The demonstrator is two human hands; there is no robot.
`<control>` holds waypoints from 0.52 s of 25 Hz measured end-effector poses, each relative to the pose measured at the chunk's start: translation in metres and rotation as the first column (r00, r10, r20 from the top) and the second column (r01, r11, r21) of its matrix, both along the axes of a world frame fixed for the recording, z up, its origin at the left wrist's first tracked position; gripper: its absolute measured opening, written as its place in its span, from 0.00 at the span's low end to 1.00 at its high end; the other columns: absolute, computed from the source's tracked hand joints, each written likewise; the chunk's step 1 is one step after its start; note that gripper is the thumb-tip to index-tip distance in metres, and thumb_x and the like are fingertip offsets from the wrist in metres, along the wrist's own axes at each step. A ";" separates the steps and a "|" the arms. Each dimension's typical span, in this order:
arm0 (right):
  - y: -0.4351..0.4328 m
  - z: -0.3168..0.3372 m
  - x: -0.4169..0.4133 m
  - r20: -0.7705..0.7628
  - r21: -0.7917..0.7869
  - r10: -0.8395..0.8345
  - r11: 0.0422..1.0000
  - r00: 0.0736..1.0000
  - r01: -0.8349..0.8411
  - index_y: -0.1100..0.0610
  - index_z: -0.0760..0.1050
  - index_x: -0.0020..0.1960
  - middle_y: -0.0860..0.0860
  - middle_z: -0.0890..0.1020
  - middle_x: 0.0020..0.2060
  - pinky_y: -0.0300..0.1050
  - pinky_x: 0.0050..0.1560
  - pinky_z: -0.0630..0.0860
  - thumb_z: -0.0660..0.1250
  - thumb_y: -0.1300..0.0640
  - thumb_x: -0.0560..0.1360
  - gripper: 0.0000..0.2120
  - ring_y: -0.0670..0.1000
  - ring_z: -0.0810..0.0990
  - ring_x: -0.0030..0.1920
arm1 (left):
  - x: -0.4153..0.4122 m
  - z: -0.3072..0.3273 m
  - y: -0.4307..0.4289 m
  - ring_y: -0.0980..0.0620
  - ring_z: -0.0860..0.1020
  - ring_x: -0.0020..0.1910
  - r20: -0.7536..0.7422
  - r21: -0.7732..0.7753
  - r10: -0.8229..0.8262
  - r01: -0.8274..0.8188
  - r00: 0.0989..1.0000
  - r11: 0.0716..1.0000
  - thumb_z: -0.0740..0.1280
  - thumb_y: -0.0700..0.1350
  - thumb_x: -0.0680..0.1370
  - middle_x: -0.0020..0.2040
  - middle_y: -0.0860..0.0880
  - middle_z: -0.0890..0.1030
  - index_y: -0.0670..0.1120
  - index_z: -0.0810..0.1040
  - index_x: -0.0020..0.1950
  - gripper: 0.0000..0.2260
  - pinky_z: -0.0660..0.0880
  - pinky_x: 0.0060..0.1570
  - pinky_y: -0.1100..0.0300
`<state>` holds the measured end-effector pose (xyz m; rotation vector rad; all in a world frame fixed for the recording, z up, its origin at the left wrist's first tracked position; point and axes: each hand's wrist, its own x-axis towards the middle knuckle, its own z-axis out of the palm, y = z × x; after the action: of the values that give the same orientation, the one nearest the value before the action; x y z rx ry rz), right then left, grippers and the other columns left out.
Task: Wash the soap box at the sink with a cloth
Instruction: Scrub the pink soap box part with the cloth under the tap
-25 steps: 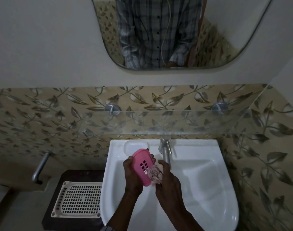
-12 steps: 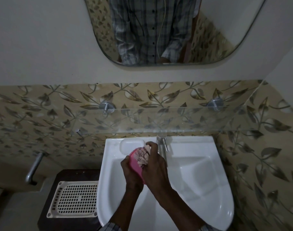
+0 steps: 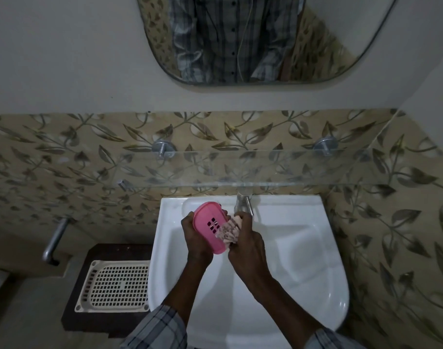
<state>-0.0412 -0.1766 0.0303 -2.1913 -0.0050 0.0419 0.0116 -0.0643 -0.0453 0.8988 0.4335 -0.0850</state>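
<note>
Pink soap box [image 3: 210,226] held over the white sink [image 3: 303,248], cloth [image 3: 228,231] at its right edge.
Box: smooth oval plastic, tilted, its face pierced by small square slots. It sits in the left hand [image 3: 195,238], whose grip is curled round the box from behind and below. Cloth: crumpled, speckled pink and white, bunched in the closed grip of the right hand [image 3: 248,245] and pressed against the box. Half a second ago the cloth covered the box's upper end; it now sits lower on the right side, and the slotted face shows again. The box hangs above the basin's back left, just beside the steel tap [image 3: 243,205]. The glossy bowl lies open to the right and front. A glass shelf [image 3: 265,170] overhangs the tap.
</note>
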 end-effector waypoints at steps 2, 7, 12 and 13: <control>0.011 0.008 0.019 0.093 0.008 -0.068 0.998 0.993 0.068 0.57 0.65 0.62 0.56 0.82 0.52 0.43 0.45 0.79 0.70 0.68 0.71 0.24 0.57 0.83 0.51 | -0.001 -0.001 -0.006 0.48 0.84 0.44 0.020 0.017 0.039 -0.039 0.999 0.999 0.53 0.62 0.74 0.42 0.45 0.86 0.47 0.87 0.47 0.27 0.81 0.39 0.60; 0.002 -0.002 0.019 0.102 -0.024 -0.026 0.999 0.994 0.029 0.58 0.64 0.63 0.58 0.82 0.52 0.48 0.43 0.80 0.69 0.69 0.70 0.25 0.60 0.82 0.50 | 0.010 0.009 -0.001 0.47 0.84 0.44 0.048 -0.023 0.030 -0.029 0.998 0.999 0.52 0.61 0.74 0.43 0.44 0.86 0.47 0.87 0.46 0.27 0.81 0.43 0.59; 0.007 0.004 0.032 0.128 0.030 -0.111 0.994 0.986 0.108 0.56 0.64 0.60 0.56 0.83 0.49 0.53 0.43 0.81 0.70 0.65 0.71 0.22 0.60 0.83 0.49 | 0.000 0.002 -0.010 0.53 0.85 0.40 0.006 0.069 0.027 -0.027 1.000 0.997 0.50 0.61 0.77 0.39 0.49 0.87 0.53 0.88 0.42 0.27 0.80 0.36 0.63; 0.006 0.005 0.036 0.132 0.034 -0.116 0.993 0.984 0.113 0.56 0.64 0.60 0.56 0.82 0.49 0.52 0.44 0.81 0.70 0.65 0.71 0.22 0.60 0.83 0.49 | 0.002 0.004 -0.011 0.53 0.85 0.40 -0.002 0.072 0.026 -0.025 1.000 0.997 0.50 0.61 0.76 0.40 0.49 0.87 0.53 0.88 0.42 0.27 0.80 0.36 0.63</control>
<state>-0.0051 -0.1702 0.0355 -2.1603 0.0448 -0.1687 0.0131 -0.0757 -0.0413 0.9640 0.4526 -0.0474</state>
